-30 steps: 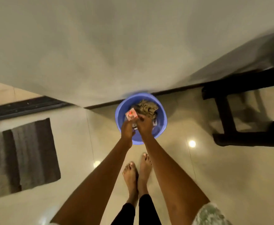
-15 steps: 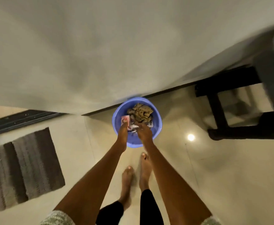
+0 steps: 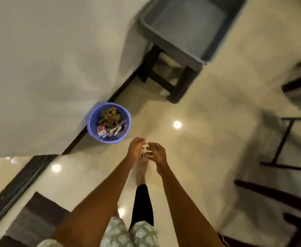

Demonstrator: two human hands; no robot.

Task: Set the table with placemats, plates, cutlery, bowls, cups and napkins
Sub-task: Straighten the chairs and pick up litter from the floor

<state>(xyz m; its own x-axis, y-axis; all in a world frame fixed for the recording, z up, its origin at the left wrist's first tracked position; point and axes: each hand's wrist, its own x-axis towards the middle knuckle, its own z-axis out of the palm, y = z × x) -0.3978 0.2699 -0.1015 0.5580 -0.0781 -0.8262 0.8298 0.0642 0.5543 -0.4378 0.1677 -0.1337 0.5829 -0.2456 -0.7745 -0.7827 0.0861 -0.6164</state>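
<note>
No tableware is in view. A blue plastic bin [image 3: 92, 122] stands on the floor against the wall and holds brownish crumpled scraps and a small red-and-white carton [image 3: 101, 131]. My left hand [image 3: 135, 148] and right hand [image 3: 157, 153] hover close together over the floor, to the right of the bin and clear of it. Their fingers are loosely curled toward each other, and I see nothing held in either. The picture is blurred with motion.
A grey-topped stool [image 3: 185, 27] with dark legs stands by the wall at the upper right. Dark chair legs [image 3: 280, 143] cross the right edge. A striped grey rug [image 3: 35, 216] lies at the lower left beside a dark floor track [image 3: 17, 184]. My bare foot [image 3: 141, 168] is below the hands.
Both hands have come out of the bin and drawn back to the right. The carton that my left hand held now lies in the bin. The view has swung right.
</note>
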